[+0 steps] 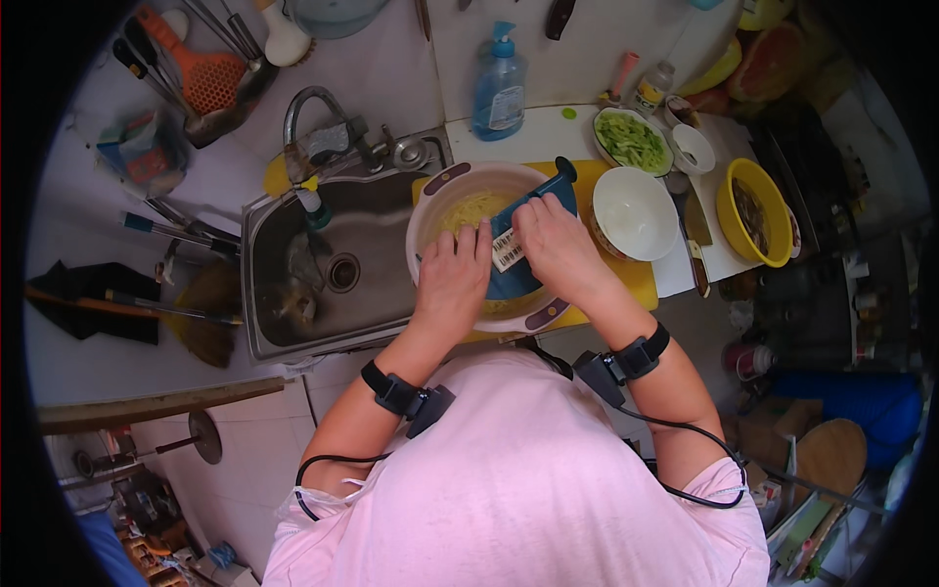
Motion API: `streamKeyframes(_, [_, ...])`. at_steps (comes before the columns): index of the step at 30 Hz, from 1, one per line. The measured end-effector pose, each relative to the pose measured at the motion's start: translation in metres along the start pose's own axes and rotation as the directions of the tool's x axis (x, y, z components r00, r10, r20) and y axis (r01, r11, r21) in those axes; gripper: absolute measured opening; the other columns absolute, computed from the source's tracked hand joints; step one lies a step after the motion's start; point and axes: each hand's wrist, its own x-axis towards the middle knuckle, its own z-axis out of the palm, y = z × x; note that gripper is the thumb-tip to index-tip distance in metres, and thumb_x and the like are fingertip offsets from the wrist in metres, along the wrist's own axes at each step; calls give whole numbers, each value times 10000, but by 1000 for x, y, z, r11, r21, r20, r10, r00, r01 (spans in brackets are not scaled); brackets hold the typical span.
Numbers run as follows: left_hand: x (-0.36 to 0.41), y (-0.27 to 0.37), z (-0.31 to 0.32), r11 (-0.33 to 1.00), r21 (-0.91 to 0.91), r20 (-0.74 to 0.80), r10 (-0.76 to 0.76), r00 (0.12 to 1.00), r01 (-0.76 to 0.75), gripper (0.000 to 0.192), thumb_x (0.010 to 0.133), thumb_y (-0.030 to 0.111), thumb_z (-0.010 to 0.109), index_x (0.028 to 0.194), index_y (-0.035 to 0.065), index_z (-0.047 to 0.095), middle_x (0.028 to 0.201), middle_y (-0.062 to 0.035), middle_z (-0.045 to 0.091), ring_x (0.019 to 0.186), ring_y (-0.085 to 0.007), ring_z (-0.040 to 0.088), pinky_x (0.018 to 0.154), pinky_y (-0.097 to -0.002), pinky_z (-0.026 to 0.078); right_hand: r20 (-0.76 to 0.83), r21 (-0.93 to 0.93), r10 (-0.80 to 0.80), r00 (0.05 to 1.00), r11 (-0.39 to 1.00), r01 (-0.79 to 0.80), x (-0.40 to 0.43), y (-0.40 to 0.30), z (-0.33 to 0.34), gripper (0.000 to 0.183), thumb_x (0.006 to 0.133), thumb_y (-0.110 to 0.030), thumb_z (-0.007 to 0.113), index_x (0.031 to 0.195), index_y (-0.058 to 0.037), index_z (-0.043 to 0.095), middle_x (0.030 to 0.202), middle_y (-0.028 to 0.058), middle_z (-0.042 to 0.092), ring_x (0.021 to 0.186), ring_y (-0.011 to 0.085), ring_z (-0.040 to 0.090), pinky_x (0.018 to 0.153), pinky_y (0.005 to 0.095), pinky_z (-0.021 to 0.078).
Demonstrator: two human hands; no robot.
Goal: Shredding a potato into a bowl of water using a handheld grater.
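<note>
A blue plastic mandoline slicer [524,281] slants across a large pale basin [423,220], its knobbed end up at the right. A barcode sticker is on the face towards me. My right hand [561,253] grips the slicer along its right side. On the opposite side, my left hand [453,275] holds its edge, fingers reaching over the basin. Thin yellow shreds [477,209], perhaps potato, lie in the basin. My fingers hide part of the slicer, and its lower end is inside the basin.
Left of the basin is a steel sink [367,293] with a faucet [312,95]. A yellow cutting board [642,282] lies beneath the basin and a white bowl [635,213]. To the right are chopped greens [632,139], a cleaver [693,216] and a yellow basin [777,242]. A blue pump bottle [501,92] stands behind.
</note>
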Motion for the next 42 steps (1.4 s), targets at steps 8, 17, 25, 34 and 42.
streamKeyframes(8, [-12, -28, 4, 993, 89, -16, -75, 997, 77, 580, 599, 75, 596, 1156, -1, 448, 933, -98, 486, 823, -231, 492, 697, -309, 431, -87, 433, 288, 954, 873, -224, -7, 15, -28, 126, 715, 37, 496, 824, -18, 465, 789, 139, 506, 797, 339, 488, 674, 390, 418])
streamKeyframes(17, [-13, -38, -5, 952, -151, 63, -261, 963, 268, 661, 536, 39, 614, 1165, -15, 419, 972, -127, 478, 843, -294, 496, 715, -350, 448, 2, 443, 443, 897, 803, -398, -32, 8, -1, 117, 701, -6, 560, 817, -18, 568, 822, 142, 543, 816, 326, 525, 694, 391, 435])
streamKeyframes(25, [-3, -18, -3, 996, -1, 20, -84, 996, 84, 587, 568, 79, 629, 1126, -13, 471, 895, -102, 496, 820, -240, 512, 684, -306, 440, -79, 382, 38, 996, 924, -5, 6, -19, 9, 112, 664, -67, 616, 765, -64, 568, 777, 67, 539, 784, 257, 514, 655, 344, 449])
streamKeyframes(34, [-2, -12, -4, 998, 13, 36, -67, 997, 67, 670, 516, 46, 637, 1155, -18, 446, 884, -101, 473, 811, -247, 484, 684, -315, 430, -59, 2, -190, 980, 982, 190, 12, -24, 13, 89, 627, -98, 537, 709, -67, 551, 715, 42, 512, 720, 204, 507, 589, 301, 430])
streamKeyframes(42, [-1, -11, -2, 999, 2, 25, -52, 998, 52, 661, 520, 37, 625, 1154, -24, 449, 879, -104, 477, 807, -247, 487, 680, -313, 431, 42, 27, -187, 982, 982, 186, 13, -15, 19, 98, 654, -93, 562, 717, -45, 506, 720, 72, 507, 734, 227, 514, 626, 319, 445])
